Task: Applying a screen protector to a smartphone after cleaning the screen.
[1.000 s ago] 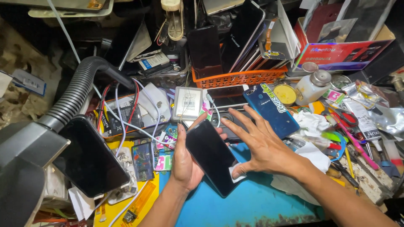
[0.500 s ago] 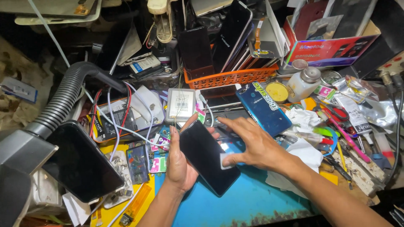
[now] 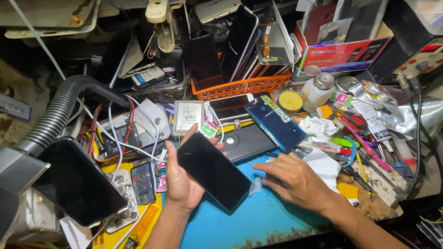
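Note:
My left hand (image 3: 181, 180) holds a black smartphone (image 3: 213, 171) with a dark screen, tilted over the blue work mat (image 3: 258, 221). To the right of the phone, my right hand (image 3: 295, 179) rests palm down on the mat, fingers spread, next to a small pale tab (image 3: 255, 186) at the phone's edge. Just behind the held phone lie a black phone back (image 3: 247, 142) and a blue phone back cover (image 3: 275, 122).
An orange basket (image 3: 242, 86) at the back holds several upright phones. A grey corrugated hose (image 3: 55, 117) and a black device (image 3: 76, 184) stand at left. Wires, a battery (image 3: 188, 117), white tissue (image 3: 325, 166), pens, a small bottle (image 3: 318, 90) and scissors crowd the right side.
My right hand has come off the phone's screen and moved right onto the mat. The left hand keeps the phone, now lower and nearer the mat.

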